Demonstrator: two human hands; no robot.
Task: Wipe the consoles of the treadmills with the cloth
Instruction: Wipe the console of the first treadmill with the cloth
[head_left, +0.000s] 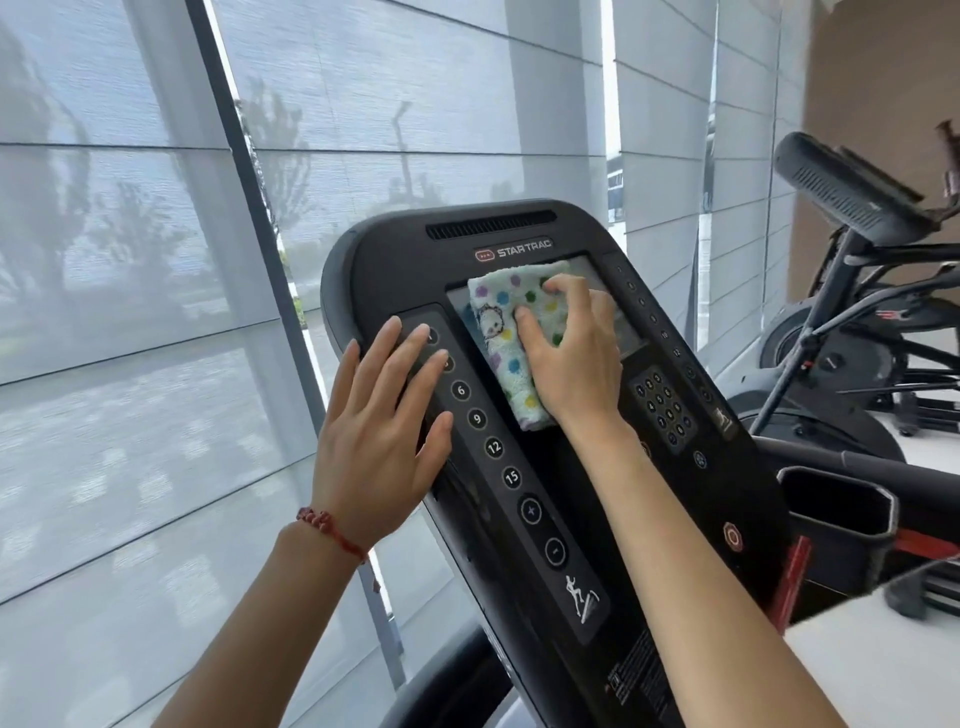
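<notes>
A black treadmill console (395, 260) tilts across the middle of the head view, with a screen (618, 322) in its upper part and button columns on both sides. A pale cloth with coloured dots (498, 322) lies flat on the screen. My right hand (571, 353) presses on the cloth, fingers spread over it. My left hand (384, 431) rests flat and open against the console's left edge, its fingertips on the upper numbered buttons (478, 418). A red string bracelet circles the left wrist.
Window blinds (130, 260) fill the left and back. Another exercise machine with a black console (841, 187) stands at the right. A cup holder (831, 499) and a red safety clip (789, 582) sit on the treadmill's right side.
</notes>
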